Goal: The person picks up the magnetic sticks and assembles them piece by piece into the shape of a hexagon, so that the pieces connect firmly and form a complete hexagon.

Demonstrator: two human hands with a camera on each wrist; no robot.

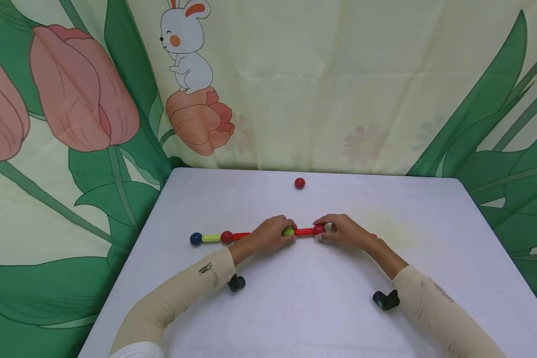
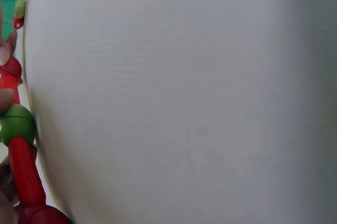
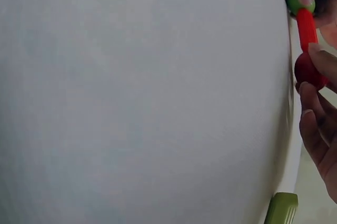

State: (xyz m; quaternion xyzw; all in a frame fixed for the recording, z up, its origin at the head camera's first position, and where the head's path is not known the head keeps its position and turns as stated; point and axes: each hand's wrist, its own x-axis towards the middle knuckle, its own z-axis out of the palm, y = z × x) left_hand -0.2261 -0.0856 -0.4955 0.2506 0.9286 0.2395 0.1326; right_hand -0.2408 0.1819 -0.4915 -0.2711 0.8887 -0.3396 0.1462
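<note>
Nearest, the beige left sleeve (image 1: 183,283) and right sleeve (image 1: 443,308) slant in from either side below the green ball (image 1: 288,231), each with a small black device (image 1: 237,283) near its cuff. The white tabletop (image 1: 313,318) spreads all around the green ball. The left hand (image 1: 268,235) pinches the green ball itself, thumb and fingers drawn close about it. Just to the right of the green ball, the right hand (image 1: 345,230) grips a red ball (image 1: 318,229) between thumb and fingers, and a red rod (image 1: 303,232) spans from one ball to the other. Left of the green ball the row runs on: a second red rod (image 1: 240,236), partly behind the left hand, a second red ball (image 1: 226,237), a yellow-green rod (image 1: 211,238) and a dark blue ball (image 1: 196,239). Well to the right of the green ball lies a green piece (image 3: 281,208), only partly in view. Beyond the green ball, well apart, sits a loose red ball (image 1: 300,183); farther still hangs a cream curtain (image 1: 304,99) printed with tulips and a white rabbit (image 1: 190,64).
</note>
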